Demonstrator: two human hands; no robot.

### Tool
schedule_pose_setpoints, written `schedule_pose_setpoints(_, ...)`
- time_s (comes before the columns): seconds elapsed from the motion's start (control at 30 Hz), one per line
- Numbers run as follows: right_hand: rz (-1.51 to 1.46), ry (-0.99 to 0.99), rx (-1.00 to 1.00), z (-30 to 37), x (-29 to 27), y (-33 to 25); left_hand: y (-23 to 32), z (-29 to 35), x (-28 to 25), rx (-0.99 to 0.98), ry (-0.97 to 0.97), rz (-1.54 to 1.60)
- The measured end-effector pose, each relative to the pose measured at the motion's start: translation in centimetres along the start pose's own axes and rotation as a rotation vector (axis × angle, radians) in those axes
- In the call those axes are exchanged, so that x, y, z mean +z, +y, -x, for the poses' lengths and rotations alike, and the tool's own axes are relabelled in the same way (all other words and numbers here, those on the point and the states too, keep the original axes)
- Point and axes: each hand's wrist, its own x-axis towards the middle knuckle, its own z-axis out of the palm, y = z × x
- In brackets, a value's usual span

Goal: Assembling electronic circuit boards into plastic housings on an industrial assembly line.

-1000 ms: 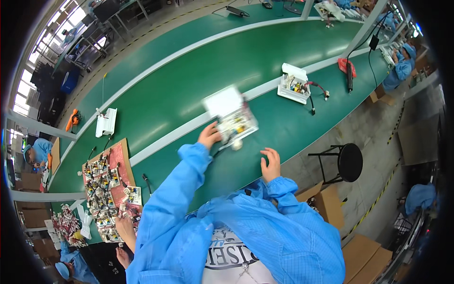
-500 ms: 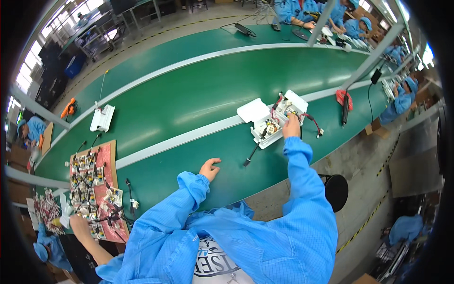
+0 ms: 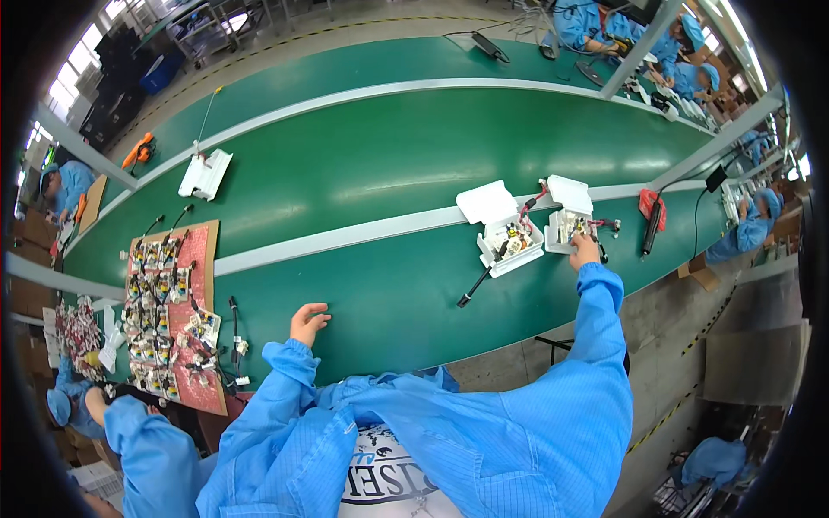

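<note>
My right hand (image 3: 585, 253) grips the near edge of a white plastic case (image 3: 567, 192), its fingers at the circuit board (image 3: 568, 226) inside. The fingertips are partly hidden there. Left of it, apart, lies a second open white case (image 3: 515, 262) with a wired board (image 3: 508, 241), its lid (image 3: 484, 203) leaning over the grey rail. Red wires (image 3: 537, 197) lie between the two cases, and a black cable (image 3: 473, 287) runs from the left one toward me. My left hand (image 3: 308, 324) hovers over the green bench, empty, fingers loosely apart.
Cardboard with pink sheeting (image 3: 197, 363) at left carries several wired boards (image 3: 155, 315). A co-worker's sleeve (image 3: 151, 445) is beside it. Grey rail (image 3: 345, 237) crosses the green bench (image 3: 389, 302). Another white case (image 3: 205, 175) sits far left; a black-handled tool (image 3: 651, 228) lies right.
My right hand has moved right with one white case, which now sits apart from the other. My left hand has drawn left. The co-worker's arm at lower left has shifted back from the boards.
</note>
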Motion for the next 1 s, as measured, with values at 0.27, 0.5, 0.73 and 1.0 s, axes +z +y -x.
schedule_pose_setpoints(0.27, -0.005, 0.244, -0.154, 3.2, -0.5, -7.4, -3.0, 0.8, 2.6, 0.057, -0.141, -0.072)
schedule_pose_setpoints(0.5, 0.079, 0.216, -0.32, 2.9, 2.4, -22.2, -1.5, 1.1, 2.2, 0.057, -0.076, -0.076)
schedule_pose_setpoints(0.73, 0.171, 0.035, -0.232, 1.2, 6.8, -19.8, 1.2, 3.1, -3.4, 0.104, 0.034, 0.11)
schedule_pose_setpoints(1.0, 0.56, 0.021, 0.052, 2.1, -0.1, -30.6, 4.5, 4.3, -13.1, 0.324, 0.383, 0.053)
